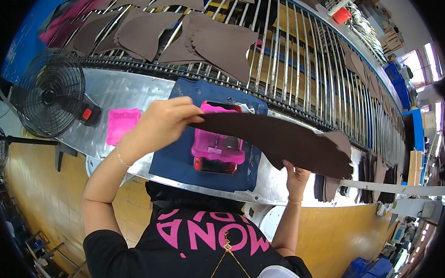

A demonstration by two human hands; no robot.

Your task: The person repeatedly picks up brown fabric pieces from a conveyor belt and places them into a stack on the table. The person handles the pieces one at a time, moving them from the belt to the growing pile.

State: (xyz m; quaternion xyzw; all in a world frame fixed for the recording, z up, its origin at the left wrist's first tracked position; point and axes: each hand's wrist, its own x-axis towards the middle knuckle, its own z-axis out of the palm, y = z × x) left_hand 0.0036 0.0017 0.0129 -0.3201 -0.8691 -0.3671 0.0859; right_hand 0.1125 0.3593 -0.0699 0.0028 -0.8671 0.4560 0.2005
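Running across the back, a long rack of metal bars (pixel 298 51) carries brown leather cutouts (pixel 143 33). Below it sits a shiny metal bench (pixel 116 89) with a blue mat (pixel 174 163), a black fan (pixel 49 92) at its left end. A pink tray (pixel 218 146) rests on the mat. Above it, a long brown leather piece (pixel 282 139) hangs in the air, the left hand (pixel 164 121) pinching one end, the right hand (pixel 296 173) gripping the other from beneath.
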